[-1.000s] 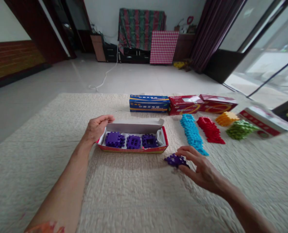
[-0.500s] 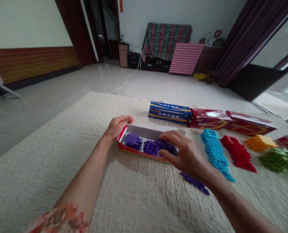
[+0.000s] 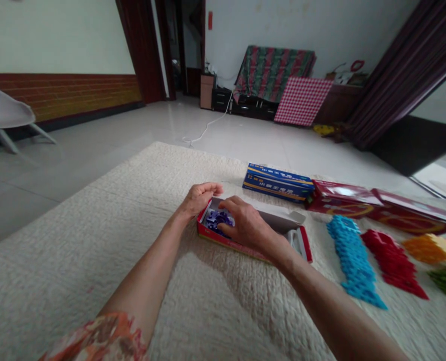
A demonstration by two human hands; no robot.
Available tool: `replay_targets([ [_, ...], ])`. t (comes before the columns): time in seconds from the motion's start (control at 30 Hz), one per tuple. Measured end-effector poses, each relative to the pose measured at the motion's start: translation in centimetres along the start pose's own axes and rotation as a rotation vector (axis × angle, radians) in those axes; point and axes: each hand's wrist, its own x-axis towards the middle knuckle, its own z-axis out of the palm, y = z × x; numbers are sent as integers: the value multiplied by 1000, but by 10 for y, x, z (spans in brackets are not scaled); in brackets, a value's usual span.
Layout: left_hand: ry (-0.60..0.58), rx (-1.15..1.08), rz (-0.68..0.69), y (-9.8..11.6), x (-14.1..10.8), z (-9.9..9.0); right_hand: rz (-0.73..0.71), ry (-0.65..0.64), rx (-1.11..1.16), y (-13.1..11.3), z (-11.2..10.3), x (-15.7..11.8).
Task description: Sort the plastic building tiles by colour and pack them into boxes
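Head view showed the open box (image 3: 223,241) lying lengthwise left to right, its right end slanting nearer the wearer. The right hand (image 3: 241,219), the closer one, reached over it, thumb and fingers partly spread about purple pieces (image 3: 215,219) in the left end, just left of its palm; whether it gripped any could not be told. Beyond, the left hand (image 3: 201,197) curled loosely by that end, its hold unclear.

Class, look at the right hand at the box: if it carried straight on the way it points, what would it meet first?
Most likely the purple pieces in the left end of the open box, where the right hand points. Depth is unclear, so it may already touch them.
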Motion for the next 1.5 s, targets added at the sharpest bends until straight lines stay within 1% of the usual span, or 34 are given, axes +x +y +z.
replay_targets([
  [0.1,1,14,0,-1,1,0,-46,118,37,2,-12,-12],
  [0.17,5,35,-2,-1,1,0,-53,211,28,6,-28,-31],
  [0.27,15,49,-12,0,0,1,10,354,-32,17,-55,-74],
  [0.33,21,47,-5,0,0,1,108,426,-67,29,-69,-109],
  [0.37,30,42,-6,-1,-1,2,167,440,-85,35,-74,-127],
  [0.43,53,41,-23,-3,0,2,291,415,-107,48,-77,-163],
  [0.47,59,45,-34,-4,0,2,345,373,-107,53,-76,-179],
  [0.53,66,58,-39,-6,1,2,419,249,-84,61,-71,-208],
  [0.6,87,72,-54,-7,1,2,449,132,-51,64,-64,-228],
  [0.67,92,100,-50,-7,1,1,457,67,-33,61,-55,-238],
  [0.87,92,131,-29,-7,0,0,428,-15,-45,52,-33,-237],
  [1.0,89,95,-46,-2,0,2,432,-30,-64,53,-28,-238],
  [1.1,83,75,-52,-1,0,3,415,-9,-86,55,-34,-243],
  [1.17,80,72,-45,-2,0,3,407,59,-113,58,-44,-243],
  [1.23,80,66,-31,-3,1,2,398,161,-155,58,-58,-237],
  [1.3,75,58,-26,-5,2,2,372,237,-180,55,-73,-221],
  [1.37,69,56,-27,-5,2,2,320,256,-157,48,-83,-195],
  [1.43,60,51,-21,-4,2,2,233,260,-95,39,-85,-162],
  [1.47,56,47,-14,-4,2,3,187,244,-58,35,-83,-145],
  [1.5,54,42,-7,-3,2,3,158,198,-28,31,-80,-128],
])
